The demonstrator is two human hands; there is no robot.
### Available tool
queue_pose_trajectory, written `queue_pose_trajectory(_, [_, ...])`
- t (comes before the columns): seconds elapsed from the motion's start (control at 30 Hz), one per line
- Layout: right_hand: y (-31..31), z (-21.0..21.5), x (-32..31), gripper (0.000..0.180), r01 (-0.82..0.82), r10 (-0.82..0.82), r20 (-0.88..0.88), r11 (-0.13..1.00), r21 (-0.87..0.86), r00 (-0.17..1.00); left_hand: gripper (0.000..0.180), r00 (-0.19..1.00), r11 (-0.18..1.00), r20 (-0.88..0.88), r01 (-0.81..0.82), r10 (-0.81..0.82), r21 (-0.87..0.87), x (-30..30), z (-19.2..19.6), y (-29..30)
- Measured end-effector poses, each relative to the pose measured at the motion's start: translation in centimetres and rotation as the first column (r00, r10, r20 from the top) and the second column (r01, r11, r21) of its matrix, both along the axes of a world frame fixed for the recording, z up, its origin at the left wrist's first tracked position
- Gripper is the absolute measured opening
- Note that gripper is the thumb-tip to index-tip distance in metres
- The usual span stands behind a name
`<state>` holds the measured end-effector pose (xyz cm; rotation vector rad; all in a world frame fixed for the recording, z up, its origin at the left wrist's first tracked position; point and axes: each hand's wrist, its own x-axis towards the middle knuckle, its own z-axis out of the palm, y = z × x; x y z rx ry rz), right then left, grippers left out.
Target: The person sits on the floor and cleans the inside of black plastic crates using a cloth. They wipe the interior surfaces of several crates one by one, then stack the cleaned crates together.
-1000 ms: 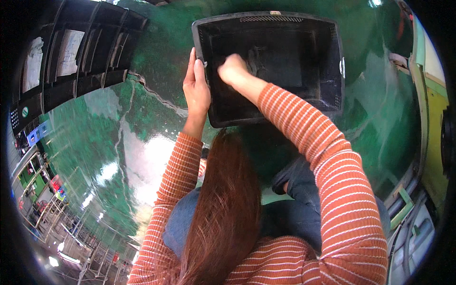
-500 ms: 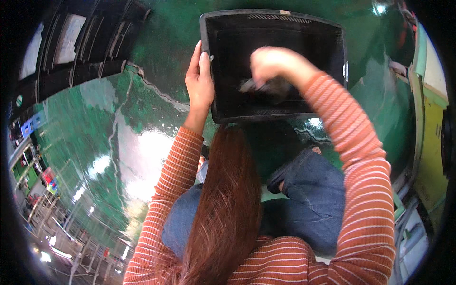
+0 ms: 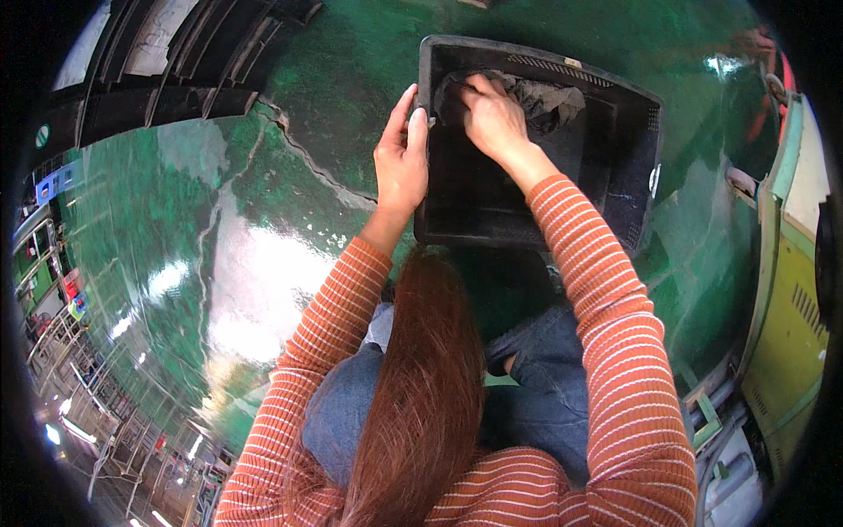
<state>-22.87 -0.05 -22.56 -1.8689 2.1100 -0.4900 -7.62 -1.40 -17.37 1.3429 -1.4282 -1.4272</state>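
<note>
A black plastic crate [image 3: 606, 189] with slotted walls lies before me, its open side facing me. My left hand [image 3: 403, 162] grips the crate's left rim, the thumb on the inner side and the fingers along the outside. Inside the crate, my right hand [image 3: 493, 119] is closed on a grey cloth [image 3: 549, 99], which is bunched against the upper left part of the interior. The fingertips of the right hand are partly hidden by the cloth and the shadow.
Cracked green floor [image 3: 299, 162] surrounds the crate. Stacked black crates [image 3: 167, 105] stand at the upper left. A yellow-green metal cabinet [image 3: 795, 307] is on the right. Metal racks [image 3: 114, 439] fill the lower left. My bent knees [image 3: 342, 413] are below the crate.
My right hand has moved with the cloth from the crate's middle to its upper left. The cloth now shows more spread out. My left hand still holds the rim.
</note>
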Motion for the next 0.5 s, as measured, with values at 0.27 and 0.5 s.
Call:
queue_pose_trajectory(0.27, [-1.3,-0.9,0.3,0.035,-0.105,0.095,-0.226,0.994,-0.029,0.969,0.039,1.0,1.0,0.022,0.008,-0.007,-0.027,0.1,-0.3,0.0])
queue_pose_trajectory(0.5, [0.9,-1.0,-0.6,0.02,-0.487,0.473,-0.24,0.873,-0.001,0.848,0.038,0.999,0.998,0.042,0.024,-0.021,-0.064,0.2,-1.1,-0.2])
